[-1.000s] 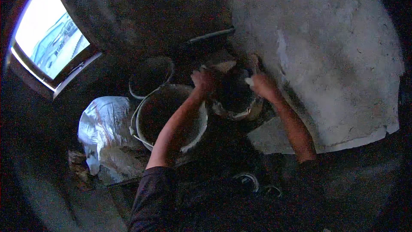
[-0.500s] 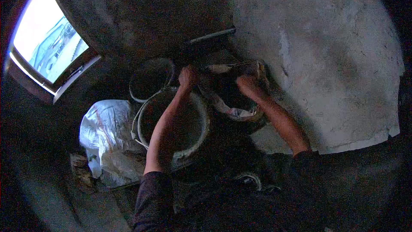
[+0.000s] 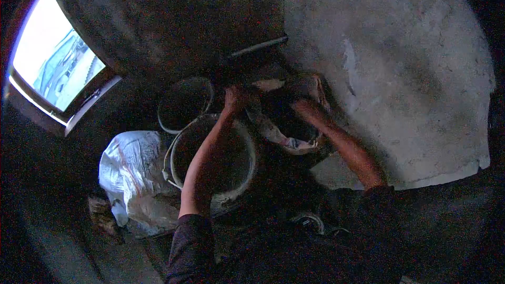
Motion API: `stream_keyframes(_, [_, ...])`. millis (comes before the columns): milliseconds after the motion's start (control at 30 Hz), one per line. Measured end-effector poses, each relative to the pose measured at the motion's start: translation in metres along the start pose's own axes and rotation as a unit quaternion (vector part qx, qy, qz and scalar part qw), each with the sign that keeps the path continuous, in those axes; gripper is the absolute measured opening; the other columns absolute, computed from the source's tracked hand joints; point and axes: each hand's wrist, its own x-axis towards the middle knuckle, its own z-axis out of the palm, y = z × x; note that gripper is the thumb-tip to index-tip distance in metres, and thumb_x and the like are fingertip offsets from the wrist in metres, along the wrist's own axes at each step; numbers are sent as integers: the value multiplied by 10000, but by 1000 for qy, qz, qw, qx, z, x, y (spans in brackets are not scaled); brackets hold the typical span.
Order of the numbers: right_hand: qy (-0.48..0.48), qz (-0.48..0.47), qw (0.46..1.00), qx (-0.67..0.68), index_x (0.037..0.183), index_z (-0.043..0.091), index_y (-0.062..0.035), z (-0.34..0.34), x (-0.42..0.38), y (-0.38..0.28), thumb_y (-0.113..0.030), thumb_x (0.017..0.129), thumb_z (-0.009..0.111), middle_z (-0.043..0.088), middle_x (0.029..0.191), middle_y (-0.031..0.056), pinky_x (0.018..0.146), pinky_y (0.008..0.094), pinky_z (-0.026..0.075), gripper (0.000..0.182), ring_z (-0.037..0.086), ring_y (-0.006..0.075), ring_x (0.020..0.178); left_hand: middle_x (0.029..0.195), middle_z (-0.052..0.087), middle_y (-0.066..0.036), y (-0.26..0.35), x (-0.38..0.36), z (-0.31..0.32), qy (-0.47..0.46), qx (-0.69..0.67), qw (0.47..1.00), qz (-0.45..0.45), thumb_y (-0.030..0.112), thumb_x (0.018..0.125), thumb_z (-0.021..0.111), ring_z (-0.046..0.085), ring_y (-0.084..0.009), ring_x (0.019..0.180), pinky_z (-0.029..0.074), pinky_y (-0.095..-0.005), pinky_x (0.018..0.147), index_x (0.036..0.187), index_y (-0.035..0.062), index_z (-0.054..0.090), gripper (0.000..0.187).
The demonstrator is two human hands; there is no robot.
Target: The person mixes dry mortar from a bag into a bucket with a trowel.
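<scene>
An open sack (image 3: pixel 294 144) with a rolled, pale rim stands ahead of me, its inside very dark. My right hand (image 3: pixel 304 108) reaches down into its mouth, and its fingers are lost in the shadow. At the sack's left edge, my left hand (image 3: pixel 235 98) is closed in a fist. What it grips, if anything, is too dark to make out. Beneath my left forearm is a large round bucket (image 3: pixel 251 164) with a pale rim and a wire handle. Its inside is dark too.
Behind the large bucket sits a second bucket (image 3: pixel 160 118). A white plastic bag (image 3: pixel 129 165) lies to the left. A rod (image 3: pixel 259 46) rests near the wall corner. On the right is a rough concrete surface (image 3: pixel 410 100), and a bright window (image 3: pixel 58 58) is at upper left.
My right hand has gone slightly lower and deeper into the dark mouth of the sack. The left hand stays closed at the sack's left edge. The view has shifted slightly.
</scene>
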Motion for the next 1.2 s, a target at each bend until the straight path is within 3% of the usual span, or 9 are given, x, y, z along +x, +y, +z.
stream_keyframes(67, [-52,-2,946,-320,767,505,-35,2,17,-3,-264,774,446,486,610,41,570,331,365,236,452,169,604,735,529,-143,-9,6,11,-25,-105,993,-43,304,576,621,511,-271,698,408,-380,584,782,17,540,362])
stream_keyframes(333, [-101,61,993,15,928,471,-37,35,39,44,-217,792,415,473,856,62,651,313,380,232,446,170,759,609,515,-130,-74,15,77,219,228,929,190,314,559,638,500,-258,527,403,-347,455,763,22,522,375])
stream_keyframes(533, [-117,57,977,168,1036,437,-41,49,53,101,-187,799,402,450,1017,75,708,305,384,281,436,174,863,553,504,-143,-53,16,60,-9,-54,998,-13,358,571,622,489,-283,491,397,-367,448,725,-5,523,407])
stream_keyframes(633, [-91,-40,994,50,1085,391,-47,57,66,139,-178,791,413,400,1078,79,740,309,372,322,415,181,910,519,502,-131,-53,16,74,246,152,955,-67,355,573,630,496,-266,464,389,-348,425,637,0,525,375])
stream_keyframes(767, [-44,-165,979,-111,1151,331,-56,60,70,201,-166,781,428,334,1160,85,782,315,355,398,387,191,974,583,517,-123,-37,14,42,-33,-23,999,-36,324,606,604,509,-286,545,388,-379,462,616,6,535,326])
stream_keyframes(900, [-132,55,989,42,1187,276,-83,39,18,121,-162,743,479,260,1219,98,856,345,286,495,380,222,995,675,530,-128,-48,-1,43,2,-54,996,76,258,622,565,508,-326,650,384,-412,502,715,21,551,255])
stream_keyframes(967, [-28,-280,906,-317,1138,368,-91,34,22,151,-164,709,520,355,1161,115,819,376,316,461,396,238,995,702,528,-138,-45,1,47,16,72,990,117,270,622,564,508,-331,662,391,-413,511,770,22,534,290])
stream_keyframes(1033, [-55,-211,925,-311,1091,417,-84,22,6,77,-189,695,542,406,1107,123,796,368,336,428,413,241,977,729,525,-147,-56,4,58,32,201,967,155,282,621,562,508,-337,675,397,-414,520,824,23,518,332])
stream_keyframes(1200, [-142,-56,979,-135,959,521,-56,-16,-48,-54,-262,662,593,516,933,128,724,336,380,368,461,250,913,801,502,-196,-38,7,32,-92,-34,991,-88,340,564,614,492,-363,743,412,-414,614,892,1,465,494])
